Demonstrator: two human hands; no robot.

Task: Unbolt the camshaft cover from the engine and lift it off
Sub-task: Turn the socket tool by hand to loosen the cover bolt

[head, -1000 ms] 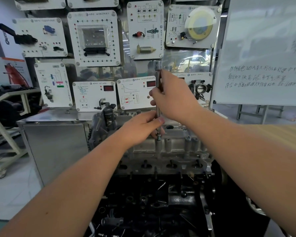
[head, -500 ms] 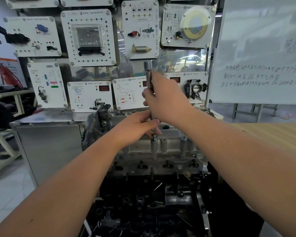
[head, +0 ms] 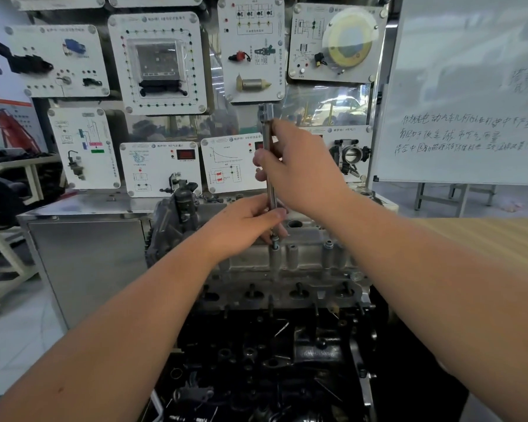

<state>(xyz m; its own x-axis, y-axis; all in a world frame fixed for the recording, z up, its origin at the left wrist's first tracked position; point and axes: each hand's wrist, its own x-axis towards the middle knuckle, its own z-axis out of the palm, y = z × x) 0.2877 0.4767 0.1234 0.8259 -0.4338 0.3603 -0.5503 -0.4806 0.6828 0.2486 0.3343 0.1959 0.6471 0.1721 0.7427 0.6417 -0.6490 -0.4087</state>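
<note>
While the camshaft cover (head: 302, 254) remains seated on top of the engine (head: 281, 345), the task stands in its unbolting phase and the lift-off is not yet begun. The cover is the light cast-metal part that runs across the upper end of the engine, above the dark block, in front of the training panel board (head: 165, 86). A long extension driver (head: 269, 166) stands almost upright over a bolt (head: 275, 245) on the near edge of the cover, toward its middle, with the lower tip seated on the bolt head. The left hand (head: 247, 226) is closed around the lower end of the driver, just above the bolt, and steadies it there. The right hand (head: 299, 169) is wrapped around the upper shaft, with the socket end of the tool projecting above the fingers. The bolt shank appears to stand slightly proud of its boss, which suggests that this fastener is partly unscrewed; this is a judgement, not a certainty. Further bosses are visible to the right along the same edge, and at least one (head: 328, 245) seems to carry a bolt head; whether it is loose cannot be determined. The far edge of the cover is largely hidden by the hands. Remaining work: finish this bolt, clear the others, then raise the cover.
</note>
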